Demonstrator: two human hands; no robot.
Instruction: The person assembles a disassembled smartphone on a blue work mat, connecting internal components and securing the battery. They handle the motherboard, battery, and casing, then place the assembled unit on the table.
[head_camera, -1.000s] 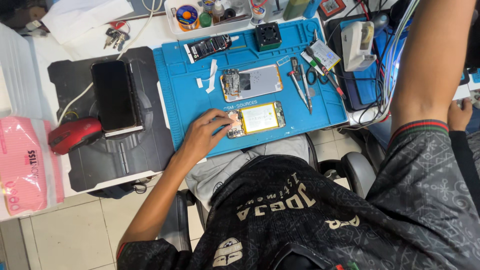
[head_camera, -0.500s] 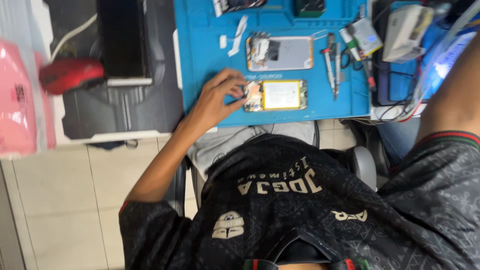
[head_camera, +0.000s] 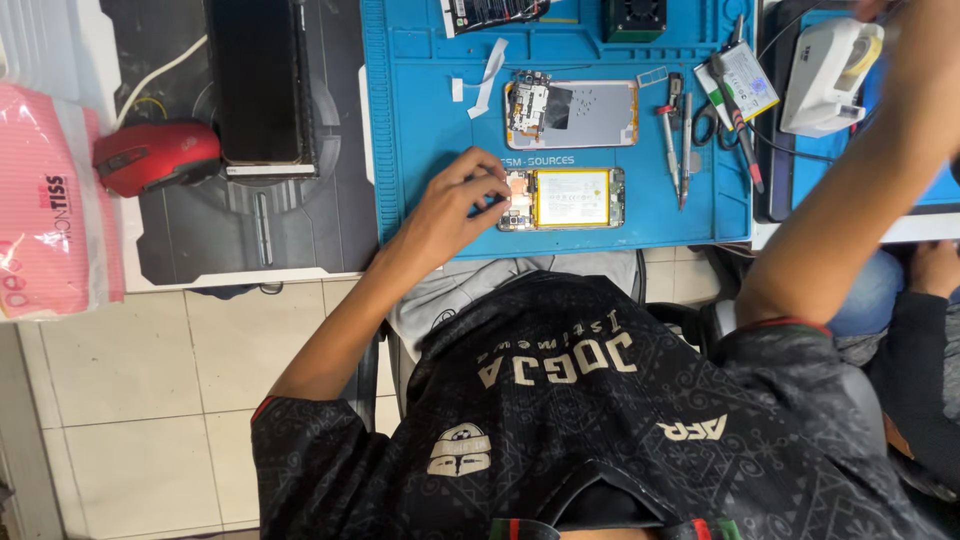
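Observation:
An opened phone (head_camera: 572, 198) with a yellow battery lies near the front edge of a blue work mat (head_camera: 420, 120). My left hand (head_camera: 455, 200) rests beside it, fingertips pinched on the circuit board at the phone's left end. A second opened phone shell (head_camera: 585, 113) lies just behind it. My right arm reaches up to the far right. My right hand (head_camera: 900, 15) is blurred at the top edge, above a white device (head_camera: 825, 65), and its fingers cannot be made out.
Tweezers and screwdrivers (head_camera: 678, 140) lie right of the phones. On a black desk mat (head_camera: 250, 235) to the left are a red mouse (head_camera: 155, 157) and a dark slab-shaped device (head_camera: 258, 80). A pink tissue pack (head_camera: 45, 200) sits far left. Another person's hand (head_camera: 935, 270) shows at the right.
The view has shifted closer to the desk. My left hand stays at the left end of the battery phone, fingers now pinched on it. My right arm stays raised at the right.

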